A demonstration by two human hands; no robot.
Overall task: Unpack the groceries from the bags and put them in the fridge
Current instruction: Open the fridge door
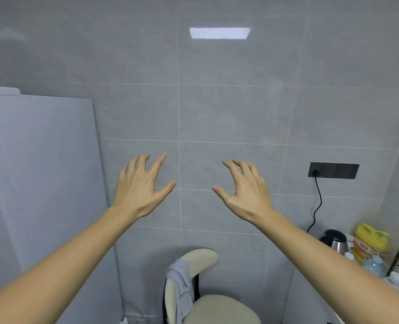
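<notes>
Both arms reach forward at chest height toward a grey tiled wall. My left hand (pixel 141 185) is empty, with its fingers spread and slightly curled. My right hand (pixel 246 189) mirrors it, also empty with fingers apart. The two hands are a short gap apart and touch nothing. A tall pale grey fridge (pixel 39 183) stands at the left with its door closed, just left of my left hand. No grocery bags are in view.
A beige chair (pixel 207 300) with a grey cloth draped over its back stands below my hands. At the right, a counter holds a kettle (pixel 335 240), a yellow-lidded container (pixel 370 242) and bottles. A black wall socket (pixel 333 170) has a cord hanging down.
</notes>
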